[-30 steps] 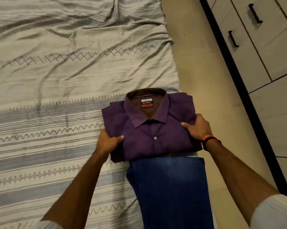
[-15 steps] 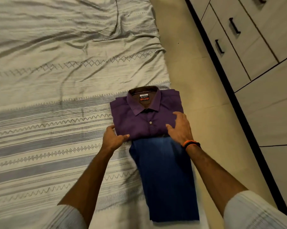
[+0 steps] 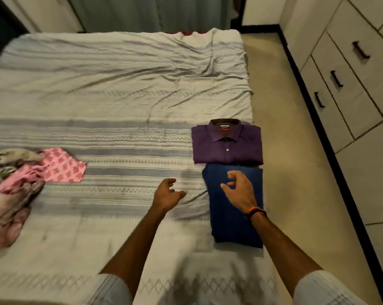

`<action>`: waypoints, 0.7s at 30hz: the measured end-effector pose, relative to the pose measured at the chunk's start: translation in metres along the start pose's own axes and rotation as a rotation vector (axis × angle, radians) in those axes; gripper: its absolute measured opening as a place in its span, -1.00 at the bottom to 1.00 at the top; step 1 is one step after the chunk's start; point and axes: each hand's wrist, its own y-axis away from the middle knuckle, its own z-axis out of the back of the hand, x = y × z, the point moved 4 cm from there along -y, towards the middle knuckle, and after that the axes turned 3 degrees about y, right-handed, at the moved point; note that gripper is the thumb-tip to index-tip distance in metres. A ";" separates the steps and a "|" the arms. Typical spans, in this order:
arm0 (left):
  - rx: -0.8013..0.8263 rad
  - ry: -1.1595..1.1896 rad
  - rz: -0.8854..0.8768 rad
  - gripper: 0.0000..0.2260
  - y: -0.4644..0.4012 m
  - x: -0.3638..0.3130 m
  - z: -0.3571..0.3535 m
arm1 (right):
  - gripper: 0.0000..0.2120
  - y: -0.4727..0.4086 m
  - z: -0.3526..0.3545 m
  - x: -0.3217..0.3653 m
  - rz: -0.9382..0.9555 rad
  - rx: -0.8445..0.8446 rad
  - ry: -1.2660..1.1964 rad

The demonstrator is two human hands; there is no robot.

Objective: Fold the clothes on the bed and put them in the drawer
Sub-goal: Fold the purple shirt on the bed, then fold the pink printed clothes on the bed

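A folded purple shirt (image 3: 227, 148) lies collar-up near the right edge of the bed (image 3: 120, 95). Just in front of it lies a folded blue garment (image 3: 228, 225). My right hand (image 3: 239, 190) hovers over the blue garment with fingers loosely curled, holding nothing. My left hand (image 3: 167, 194) hangs above the bedsheet to the left of the blue garment, fingers relaxed and empty. A heap of unfolded pink and patterned clothes (image 3: 21, 183) sits at the bed's left side.
A beige floor strip (image 3: 281, 139) runs along the bed's right edge. Cabinet drawers with black handles (image 3: 336, 79) line the right wall, all shut. A curtain hangs behind the bed's far end.
Both hands have let go of the purple shirt and drawn back toward me. The view has pulled back and swung left, bringing the pink clothes heap into sight.
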 end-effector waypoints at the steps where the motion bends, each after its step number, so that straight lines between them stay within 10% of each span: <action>1: -0.017 0.003 -0.003 -0.44 0.005 0.009 0.006 | -0.62 0.009 -0.004 0.001 0.009 0.013 0.001; 21: -0.332 0.240 0.072 -0.56 0.183 0.258 0.317 | -0.69 0.243 -0.281 0.190 0.263 0.315 0.057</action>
